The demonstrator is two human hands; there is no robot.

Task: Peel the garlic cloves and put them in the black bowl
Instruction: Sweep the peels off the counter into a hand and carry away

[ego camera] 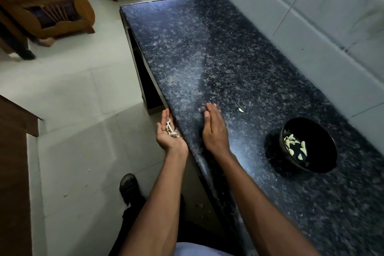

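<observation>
The dark speckled worktop (228,58) runs from the near right to a far left corner, its right edge against a pale tiled wall (311,16); beyond the left edge lies a pale tiled floor (72,100) with a wooden armchair (47,12) well off at the far side; the black bowl (309,145) stands on the worktop near its right edge, holding several peeled garlic cloves (295,146); the right hand (214,129) rests edge-on upon the worktop close to the left edge, fingers straight and together, its grip holding nothing; the left hand (168,133) sits just off that left edge, palm up and cupped (fingers relaxed, not clenched), carrying a small heap of garlic skins (171,130); one loose garlic clove (241,110) lies on the worktop between the right hand and the bowl, apart from both.
</observation>
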